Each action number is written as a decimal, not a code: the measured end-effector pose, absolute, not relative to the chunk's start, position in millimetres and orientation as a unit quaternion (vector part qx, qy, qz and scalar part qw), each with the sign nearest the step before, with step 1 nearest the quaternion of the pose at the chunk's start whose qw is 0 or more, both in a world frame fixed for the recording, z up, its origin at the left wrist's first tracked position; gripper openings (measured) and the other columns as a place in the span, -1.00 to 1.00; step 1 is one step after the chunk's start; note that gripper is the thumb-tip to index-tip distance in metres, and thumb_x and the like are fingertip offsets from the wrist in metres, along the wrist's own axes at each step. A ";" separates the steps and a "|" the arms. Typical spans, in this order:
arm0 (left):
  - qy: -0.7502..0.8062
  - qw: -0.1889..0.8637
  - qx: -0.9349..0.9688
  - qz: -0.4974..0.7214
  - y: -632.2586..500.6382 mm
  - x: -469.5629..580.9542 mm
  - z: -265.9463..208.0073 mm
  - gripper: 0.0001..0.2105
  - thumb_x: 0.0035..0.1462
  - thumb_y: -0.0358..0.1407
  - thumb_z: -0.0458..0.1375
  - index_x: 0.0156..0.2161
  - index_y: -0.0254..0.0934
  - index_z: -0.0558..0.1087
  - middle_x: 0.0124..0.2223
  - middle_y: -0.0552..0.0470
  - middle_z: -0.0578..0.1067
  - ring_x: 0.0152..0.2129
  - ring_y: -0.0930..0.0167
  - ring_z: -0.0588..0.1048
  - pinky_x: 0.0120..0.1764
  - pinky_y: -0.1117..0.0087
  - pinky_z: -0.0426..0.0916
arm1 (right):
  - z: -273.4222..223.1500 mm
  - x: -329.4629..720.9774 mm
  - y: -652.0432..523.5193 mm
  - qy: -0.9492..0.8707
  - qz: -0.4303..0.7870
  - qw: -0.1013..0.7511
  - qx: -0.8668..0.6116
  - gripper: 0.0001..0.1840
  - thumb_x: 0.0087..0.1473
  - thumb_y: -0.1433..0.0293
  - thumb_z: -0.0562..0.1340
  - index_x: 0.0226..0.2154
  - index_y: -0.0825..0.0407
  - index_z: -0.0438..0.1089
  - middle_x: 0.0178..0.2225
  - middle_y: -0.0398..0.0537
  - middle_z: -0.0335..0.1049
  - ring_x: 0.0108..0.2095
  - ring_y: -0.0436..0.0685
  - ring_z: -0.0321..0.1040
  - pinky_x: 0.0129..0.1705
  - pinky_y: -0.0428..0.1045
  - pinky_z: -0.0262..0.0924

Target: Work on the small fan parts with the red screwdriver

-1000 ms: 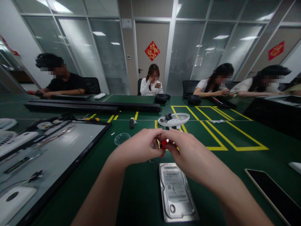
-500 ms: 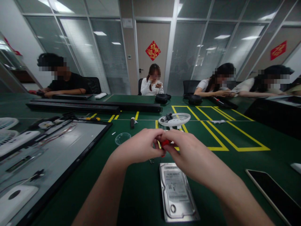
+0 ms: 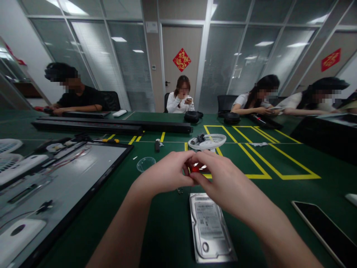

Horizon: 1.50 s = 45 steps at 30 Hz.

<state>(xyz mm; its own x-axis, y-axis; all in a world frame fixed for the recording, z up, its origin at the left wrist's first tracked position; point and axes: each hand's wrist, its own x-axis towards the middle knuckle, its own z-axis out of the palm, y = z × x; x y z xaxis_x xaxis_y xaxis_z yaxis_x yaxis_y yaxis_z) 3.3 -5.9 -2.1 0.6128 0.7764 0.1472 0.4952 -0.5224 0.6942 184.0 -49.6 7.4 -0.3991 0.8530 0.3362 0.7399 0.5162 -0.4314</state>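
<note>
Red piece (image 3: pixel 195 168) held, not yet set down

My left hand (image 3: pixel 173 171) and right hand (image 3: pixel 220 171) grip it together. Just below them on the counter (image 3: pixel 167 234) lie loose metal bits (image 3: pixel 180 191), then the hard drive (image 3: pixel 210 227), apparently unopened.

White plastic basket (image 3: pixel 219 140), dark-screened phone (image 3: pixel 325 230), red diamond sign (image 3: pixel 182 60)

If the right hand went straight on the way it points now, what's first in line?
Apart from the red object between the hands, the right hand would likely meet the left hand first; depth is unclear, so they may already touch.
</note>
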 end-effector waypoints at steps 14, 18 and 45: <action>0.377 0.315 0.843 0.218 -5.7 3.4 -2.9 -0.70 -0.05 -0.38 0.29 -0.13 -0.27 0.49 -0.21 0.04 0.56 -0.32 0.37 0.48 -0.31 0.40 0.29 | 7.5 184.9 -49.9 -0.830 0.103 0.247 -0.489 -0.88 0.21 0.45 0.30 -0.17 -0.02 0.50 -0.21 -0.05 0.48 -0.22 0.15 0.38 -0.18 0.05 0.16; 0.372 0.337 0.840 0.205 -7.0 2.1 -1.3 -0.67 -0.03 -0.34 0.30 -0.09 -0.26 0.48 -0.20 0.05 0.56 -0.34 0.37 0.49 -0.33 0.40 0.30 | 7.4 184.0 -48.3 -0.828 0.108 0.242 -0.495 -0.89 0.22 0.49 0.26 -0.21 -0.01 0.49 -0.23 -0.06 0.49 -0.23 0.15 0.38 -0.20 0.04 0.17; 0.374 0.318 0.847 0.202 -7.6 2.7 2.2 -0.69 -0.02 -0.40 0.26 -0.10 -0.26 0.50 -0.21 0.05 0.58 -0.33 0.37 0.51 -0.30 0.39 0.33 | 6.0 187.0 -48.5 -0.838 0.110 0.243 -0.476 -0.73 0.23 0.61 0.17 -0.15 -0.01 0.49 -0.19 -0.05 0.50 -0.18 0.14 0.39 -0.15 0.04 0.19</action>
